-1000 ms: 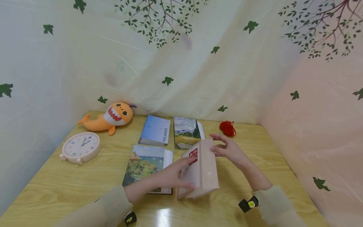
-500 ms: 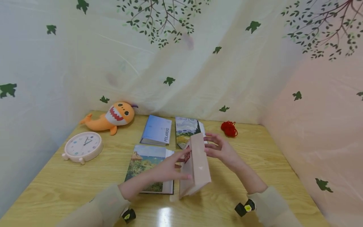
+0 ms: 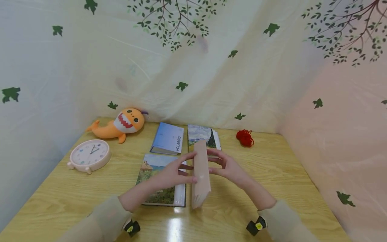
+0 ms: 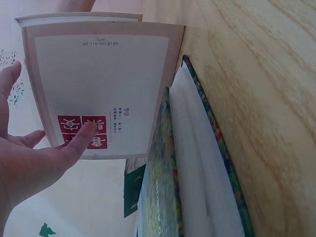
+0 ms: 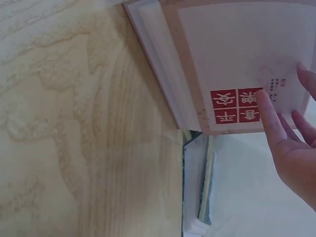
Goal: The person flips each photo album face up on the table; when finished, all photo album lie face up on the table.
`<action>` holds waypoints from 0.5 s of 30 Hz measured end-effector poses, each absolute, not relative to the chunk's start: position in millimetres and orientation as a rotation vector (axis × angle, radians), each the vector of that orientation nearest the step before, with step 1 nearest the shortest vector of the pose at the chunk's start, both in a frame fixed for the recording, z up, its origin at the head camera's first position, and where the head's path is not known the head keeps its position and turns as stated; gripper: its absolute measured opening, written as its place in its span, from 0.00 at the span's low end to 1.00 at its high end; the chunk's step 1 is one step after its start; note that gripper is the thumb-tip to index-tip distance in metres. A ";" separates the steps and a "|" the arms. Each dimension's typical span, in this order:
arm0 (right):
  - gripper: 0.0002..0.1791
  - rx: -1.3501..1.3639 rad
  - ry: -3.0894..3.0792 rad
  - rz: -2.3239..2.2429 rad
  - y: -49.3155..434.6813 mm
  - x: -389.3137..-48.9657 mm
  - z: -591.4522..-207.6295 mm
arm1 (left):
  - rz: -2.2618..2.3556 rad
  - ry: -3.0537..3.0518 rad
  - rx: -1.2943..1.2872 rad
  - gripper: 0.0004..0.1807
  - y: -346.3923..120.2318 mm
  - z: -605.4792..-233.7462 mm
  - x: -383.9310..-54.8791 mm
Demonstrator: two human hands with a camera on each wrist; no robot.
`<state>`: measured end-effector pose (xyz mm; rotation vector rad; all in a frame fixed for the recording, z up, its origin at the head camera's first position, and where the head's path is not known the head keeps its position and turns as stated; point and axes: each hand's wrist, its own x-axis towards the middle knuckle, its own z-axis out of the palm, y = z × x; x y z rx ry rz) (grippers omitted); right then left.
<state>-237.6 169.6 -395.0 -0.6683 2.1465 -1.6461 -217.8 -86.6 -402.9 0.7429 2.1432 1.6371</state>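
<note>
A pale pink photo album [image 3: 202, 173] stands on edge on the table, its spine turned up. My left hand [image 3: 172, 173] touches its left cover with fingertips and thumb. On the opposite cover rest the fingertips of my right hand [image 3: 228, 168], so the album is between the two hands. Red squares with white characters mark the cover [image 4: 98, 69] in the left wrist view, and the cover [image 5: 237, 49] in the right wrist view. Under my left hand lies an album with a seaside painting [image 3: 146, 174]. Behind are a blue POLAROID album [image 3: 169, 137] and a landscape-painting album [image 3: 199, 131], partly hidden.
An orange plush shark [image 3: 121, 126] lies at the back left, with a round pink clock [image 3: 90, 154] in front of it. A bundle of red yarn [image 3: 245, 138] is at the back right. A patterned curtain [image 3: 145, 74] borders the wooden table [image 3: 272, 168].
The pink album has turned from leaning, with its left cover showing, to nearly upright with its spine up. It has shifted slightly left, and both hands have moved left with it.
</note>
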 end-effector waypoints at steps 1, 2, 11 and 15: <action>0.35 -0.683 2.144 -1.639 167.8 -237.7 -396.5 | 1.632 2.157 0.740 0.46 -88.0 -401.8 -217.9; 0.35 -0.701 2.141 -1.634 166.0 -238.0 -398.2 | 1.629 2.164 0.732 0.45 -89.2 -400.7 -217.9; 0.36 -0.741 2.108 -1.593 152.0 -234.3 -410.8 | 1.563 2.258 0.627 0.45 -98.0 -389.4 -218.7; 0.38 -0.770 2.137 -1.566 146.0 -232.4 -416.3 | 1.524 2.300 0.575 0.47 -100.6 -387.0 -219.1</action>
